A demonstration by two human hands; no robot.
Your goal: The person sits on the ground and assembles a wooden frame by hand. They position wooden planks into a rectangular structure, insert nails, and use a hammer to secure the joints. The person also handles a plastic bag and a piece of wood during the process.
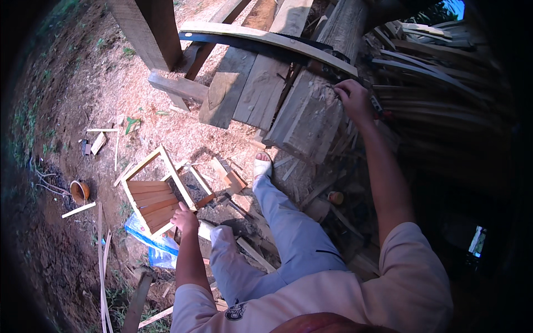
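Note:
My left hand [185,218] hangs low beside my knee, its fingers closed on the lower corner of a small wooden slatted frame [152,191] that lies on the dirt. My right hand [353,100] reaches forward to the thick grey timber block [308,116] and rests on its top right edge; its fingers curl around something dark and thin that I cannot make out. A long curved pale plank [266,39] lies across the boards beyond the block.
Wide planks [250,83] lean between the block and a heavy post [150,30]. A stack of thin curved slats [433,77] fills the right. On the dirt lie offcuts, a blue plastic sheet [145,236] and an orange bowl [79,191]. My sandalled foot [262,165] stands among scraps.

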